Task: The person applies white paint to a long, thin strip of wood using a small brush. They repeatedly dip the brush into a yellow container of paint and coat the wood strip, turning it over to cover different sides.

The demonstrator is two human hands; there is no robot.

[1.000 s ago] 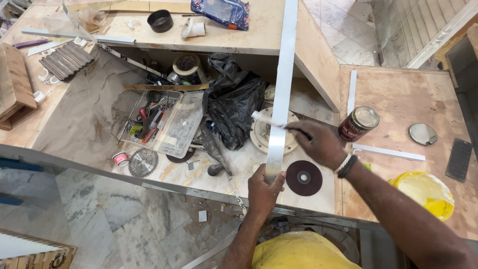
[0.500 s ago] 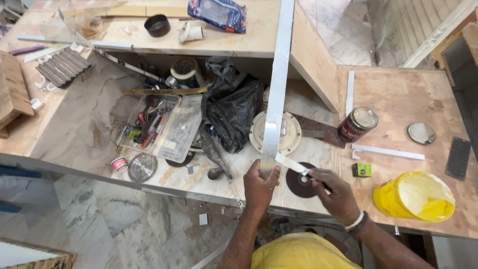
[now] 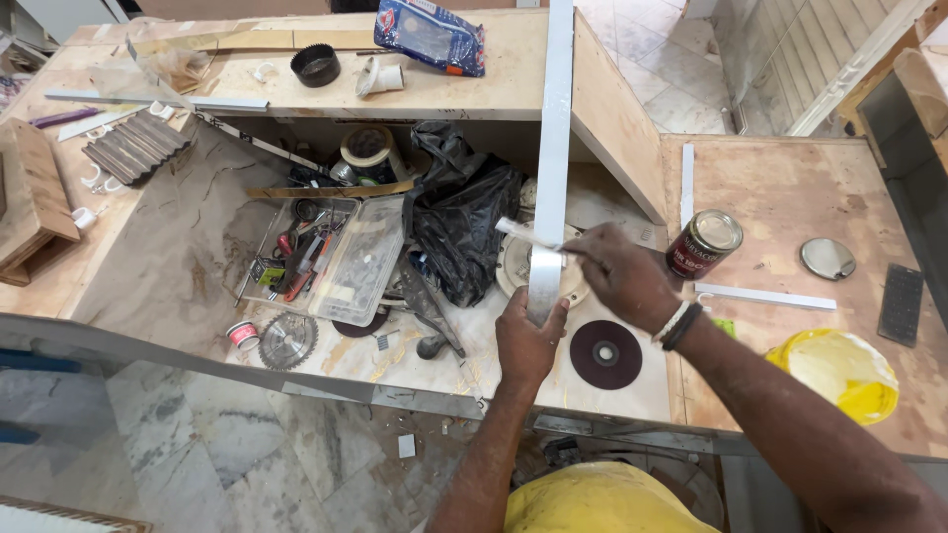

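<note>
My left hand (image 3: 529, 341) grips the near end of a long white strip (image 3: 553, 128) that runs away from me across the bench to the raised wooden shelf. My right hand (image 3: 624, 276) holds a thin white stick (image 3: 523, 234) and lays its tip across the strip a little above my left hand. An open dark red tin can (image 3: 703, 243) stands just right of my right hand. A dark round grinding disc (image 3: 605, 353) lies flat below my right wrist.
A black plastic bag (image 3: 464, 222), a clear box of small tools (image 3: 326, 257), a toothed saw blade (image 3: 287, 341) and a tape roll (image 3: 366, 148) crowd the marble bench. A yellow tub (image 3: 837, 373), a tin lid (image 3: 828, 258) and white strips lie on the plywood at right.
My right hand rose from beside the grinding disc back up to the strip, bringing the stick across it. My left hand kept its hold on the strip's end.
</note>
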